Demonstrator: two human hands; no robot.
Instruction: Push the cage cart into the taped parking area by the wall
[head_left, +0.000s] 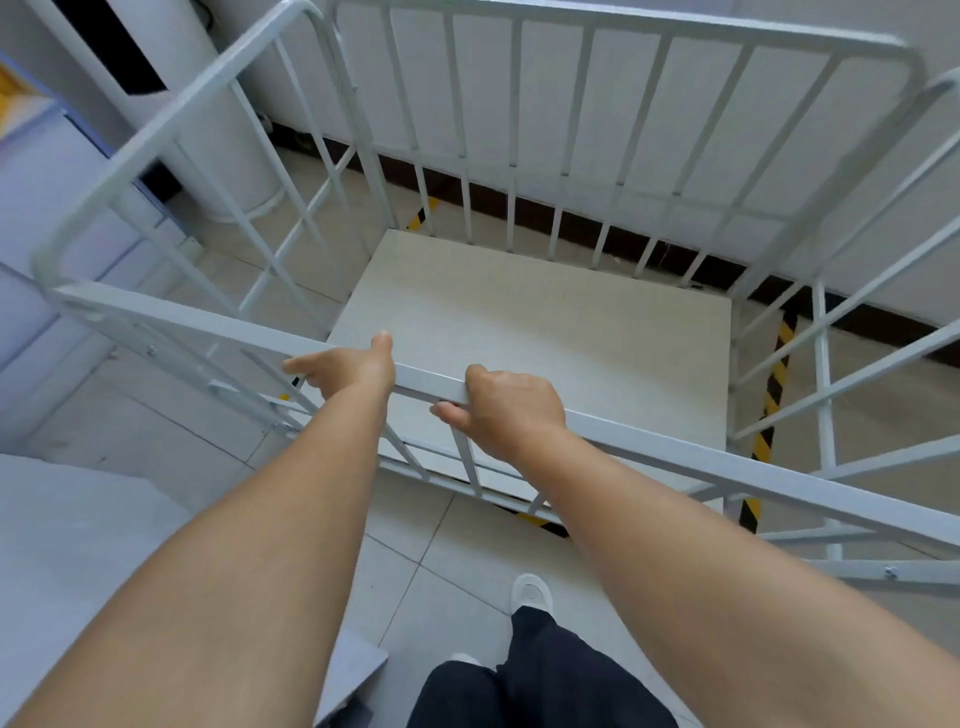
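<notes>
I have both hands on the near top rail of the cage cart: my right hand has its fingers wrapped over the rail, my left hand rests against it with fingers spread loose, not gripping. The cart sits close to the wall, between strips of yellow-black floor tape. I judge it nearly parked; I should push evenly and slowly, keeping it square. The white cylinder on the left stands near the cart's corner.
</notes>
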